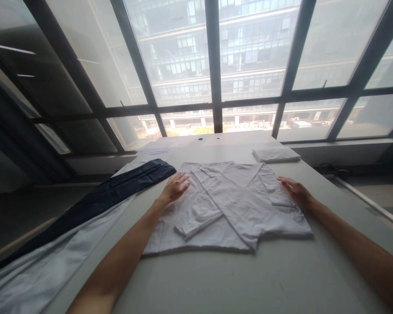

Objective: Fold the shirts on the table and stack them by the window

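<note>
A white long-sleeved shirt (236, 196) lies spread on the table, its sleeves folded inward across the body. One cuff rests near the lower left of the shirt. At the shirt's left edge is my left hand (176, 187), fingers stretched out and lying on or just over the cloth. My right hand (295, 191) is at the opposite edge, fingers extended beside the sleeve there; whether it touches the cloth I cannot tell. Neither hand grips anything.
Dark trousers (127, 183) lie along the table's left side, over pale grey cloth (81, 250) that hangs past the edge. A folded white cloth (275, 154) sits at the back right. The white table (216, 279) reaches toward large windows (183, 56).
</note>
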`<state>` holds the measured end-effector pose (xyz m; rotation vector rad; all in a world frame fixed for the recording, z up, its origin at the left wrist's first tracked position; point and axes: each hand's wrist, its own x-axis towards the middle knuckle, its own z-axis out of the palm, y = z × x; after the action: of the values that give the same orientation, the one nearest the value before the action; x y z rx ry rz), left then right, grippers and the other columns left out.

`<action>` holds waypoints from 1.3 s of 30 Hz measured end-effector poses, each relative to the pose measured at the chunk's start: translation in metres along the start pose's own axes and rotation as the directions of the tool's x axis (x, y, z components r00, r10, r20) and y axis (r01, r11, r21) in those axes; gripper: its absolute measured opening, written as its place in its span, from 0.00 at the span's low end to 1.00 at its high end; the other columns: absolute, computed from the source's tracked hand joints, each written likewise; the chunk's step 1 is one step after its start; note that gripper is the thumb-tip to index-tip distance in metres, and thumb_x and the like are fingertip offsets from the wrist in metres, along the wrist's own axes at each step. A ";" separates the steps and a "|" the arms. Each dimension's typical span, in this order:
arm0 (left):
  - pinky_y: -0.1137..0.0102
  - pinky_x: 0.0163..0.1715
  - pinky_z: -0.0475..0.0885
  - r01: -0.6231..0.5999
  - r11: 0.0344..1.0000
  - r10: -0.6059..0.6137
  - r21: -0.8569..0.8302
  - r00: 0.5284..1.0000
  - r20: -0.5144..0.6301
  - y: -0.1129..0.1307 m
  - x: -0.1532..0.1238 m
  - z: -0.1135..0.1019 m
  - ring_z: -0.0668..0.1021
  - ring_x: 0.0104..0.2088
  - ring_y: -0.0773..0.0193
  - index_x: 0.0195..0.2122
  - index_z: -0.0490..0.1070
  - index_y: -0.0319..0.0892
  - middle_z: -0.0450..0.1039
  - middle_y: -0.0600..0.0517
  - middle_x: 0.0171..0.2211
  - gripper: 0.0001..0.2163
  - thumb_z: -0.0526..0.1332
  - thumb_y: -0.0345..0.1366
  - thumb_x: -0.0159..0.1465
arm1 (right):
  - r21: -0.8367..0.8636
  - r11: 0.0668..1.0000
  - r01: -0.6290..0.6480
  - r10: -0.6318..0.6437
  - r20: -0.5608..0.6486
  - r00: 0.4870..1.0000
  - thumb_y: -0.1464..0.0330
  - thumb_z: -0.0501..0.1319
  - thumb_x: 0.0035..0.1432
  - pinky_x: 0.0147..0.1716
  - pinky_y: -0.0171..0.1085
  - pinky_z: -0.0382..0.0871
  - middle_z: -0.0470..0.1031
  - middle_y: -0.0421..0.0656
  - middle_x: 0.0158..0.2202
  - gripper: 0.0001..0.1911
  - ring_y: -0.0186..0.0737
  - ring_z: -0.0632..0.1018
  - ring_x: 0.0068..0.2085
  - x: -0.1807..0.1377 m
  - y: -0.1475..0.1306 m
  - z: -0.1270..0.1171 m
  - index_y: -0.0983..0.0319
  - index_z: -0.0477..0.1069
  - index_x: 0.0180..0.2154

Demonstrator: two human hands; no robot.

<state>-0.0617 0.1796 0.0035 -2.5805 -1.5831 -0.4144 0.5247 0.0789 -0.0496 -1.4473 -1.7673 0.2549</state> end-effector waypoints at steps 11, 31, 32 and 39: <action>0.51 0.70 0.52 -0.126 0.988 0.140 -0.090 0.975 0.173 0.004 0.000 0.020 0.58 0.72 0.49 0.70 0.61 0.41 0.54 0.41 0.72 0.30 0.46 0.53 0.74 | 0.001 1.000 0.001 -0.001 0.027 1.000 0.48 0.55 0.67 0.66 0.60 0.62 0.78 0.48 0.57 0.25 0.58 0.75 0.61 0.000 0.002 0.001 0.56 0.81 0.50; 0.48 0.69 0.54 -0.136 0.986 0.152 -0.100 0.973 0.175 0.001 0.001 0.022 0.58 0.72 0.47 0.70 0.62 0.43 0.54 0.42 0.72 0.30 0.41 0.53 0.75 | -0.010 1.000 -0.003 0.004 0.025 1.000 0.48 0.53 0.66 0.65 0.59 0.64 0.78 0.47 0.57 0.26 0.58 0.75 0.61 0.001 -0.004 0.000 0.55 0.81 0.49; 0.48 0.69 0.55 -0.138 0.985 0.153 -0.098 0.974 0.167 0.001 0.001 0.022 0.58 0.72 0.47 0.70 0.62 0.44 0.55 0.42 0.72 0.29 0.41 0.52 0.76 | -0.007 1.000 -0.001 0.001 0.023 1.000 0.48 0.53 0.67 0.65 0.59 0.64 0.78 0.47 0.57 0.26 0.58 0.75 0.61 0.001 -0.004 0.000 0.55 0.81 0.49; 0.47 0.69 0.56 -0.147 0.985 0.160 -0.093 0.976 0.149 0.000 0.001 0.024 0.58 0.71 0.46 0.70 0.63 0.44 0.56 0.42 0.72 0.29 0.43 0.53 0.75 | 0.002 1.000 0.006 -0.006 0.022 1.000 0.48 0.54 0.67 0.66 0.58 0.64 0.78 0.45 0.57 0.25 0.57 0.75 0.61 0.001 -0.001 0.001 0.53 0.81 0.49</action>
<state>-0.0568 0.1857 -0.0195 -2.8359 -1.4226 -0.2755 0.5231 0.0798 -0.0494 -1.4424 -1.7882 0.2702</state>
